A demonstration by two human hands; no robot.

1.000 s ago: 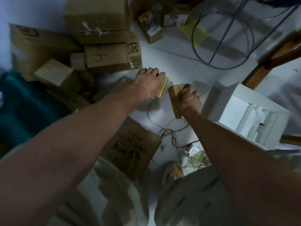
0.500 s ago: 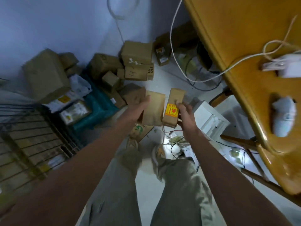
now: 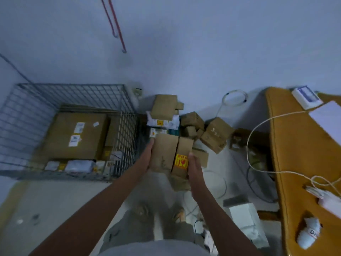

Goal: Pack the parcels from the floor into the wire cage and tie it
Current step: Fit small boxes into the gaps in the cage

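The wire cage [image 3: 36, 108] is sitting at nine o'clock, already holding a large box [image 3: 77, 135]. Loose parcels [image 3: 214, 133] are lying heaped at one o'clock. At centre, two small parcels [image 3: 171, 154] are being squeezed side by side, the left hand [image 3: 147, 157] and right hand [image 3: 193, 167] pressing their outer faces.

- a small parcel-sorting back room or office
- cardboard parcels [image 3: 215, 134] heaped on the floor
- wire cage [image 3: 127, 126] beside a plain wall
- wooden desk [image 3: 302, 163] with cables
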